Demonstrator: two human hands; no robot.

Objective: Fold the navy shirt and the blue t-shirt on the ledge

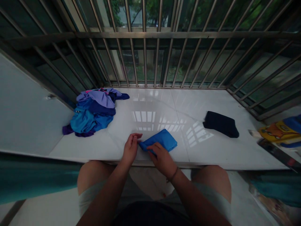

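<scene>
A bright blue folded cloth (164, 140) lies on the white tiled ledge in front of me. At its left end is my left hand (131, 149), fingers stretched out and the palm turned inward, close beside the cloth's narrow tip. Whether those fingers touch it I cannot make out. My right hand (162, 158) reaches over the cloth's near edge, thumb and fingers closed on the fabric. Part of that edge is hidden under the right fingers. What kind of garment it is does not show.
A loose heap of blue and purple clothes (94, 113) lies on the left of the ledge (150, 97). To the right rests a dark folded cloth (220, 124). A yellow and blue printed item (281, 131) sits at the far right. Metal window bars (144, 59) stand behind.
</scene>
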